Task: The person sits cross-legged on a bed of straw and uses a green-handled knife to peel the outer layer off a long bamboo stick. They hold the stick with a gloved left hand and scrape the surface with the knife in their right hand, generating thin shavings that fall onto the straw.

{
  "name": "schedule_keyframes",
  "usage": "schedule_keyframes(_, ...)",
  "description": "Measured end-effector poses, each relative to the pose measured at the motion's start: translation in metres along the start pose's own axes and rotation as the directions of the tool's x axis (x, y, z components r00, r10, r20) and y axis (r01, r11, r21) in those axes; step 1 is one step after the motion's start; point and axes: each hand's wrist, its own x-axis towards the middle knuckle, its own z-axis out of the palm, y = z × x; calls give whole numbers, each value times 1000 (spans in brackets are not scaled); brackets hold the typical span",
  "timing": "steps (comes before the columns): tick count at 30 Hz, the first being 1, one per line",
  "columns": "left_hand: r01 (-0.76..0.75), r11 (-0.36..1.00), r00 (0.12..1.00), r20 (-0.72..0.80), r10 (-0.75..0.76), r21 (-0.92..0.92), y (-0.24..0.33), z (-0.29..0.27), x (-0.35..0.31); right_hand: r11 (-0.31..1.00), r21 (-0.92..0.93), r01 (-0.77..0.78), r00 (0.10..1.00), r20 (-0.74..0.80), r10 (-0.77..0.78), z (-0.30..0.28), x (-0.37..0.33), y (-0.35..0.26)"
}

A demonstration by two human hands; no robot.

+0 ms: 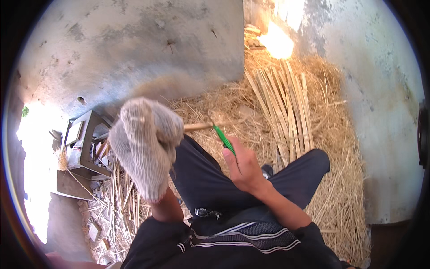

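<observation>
1. Head view, counts: one gloved left hand, one bare right hand, one stick, one green-handled tool, over five pale strips.
2. Left fingers: closed round stick, above lap's far edge.
3. Right fingers: wrapped on handle; tip at stick, contact unclear.

One wide fisheye view looks down from the person's head, close over the lap, the fingers of the right hand near its middle, the wall beyond.
</observation>
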Motion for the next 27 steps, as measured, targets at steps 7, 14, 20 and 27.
schedule_keyframes(7,7,996,991,-136,6,89,12,2,12,992,-111,-61,993,91,71,5,8,12)
schedule_keyframes(14,-97,971,985,162,62,217,23,8,23,969,153,-192,980,75,183,-9,11,12)
schedule_keyframes(20,153,972,972,148,-180,179,6,-6,23,889,241,389,853,-460,-248,-167,30,-47)
schedule_keyframes(27,198,967,963,150,-222,163,-3,-6,19,980,-201,-5,891,-446,-87,-256,-6,-51)
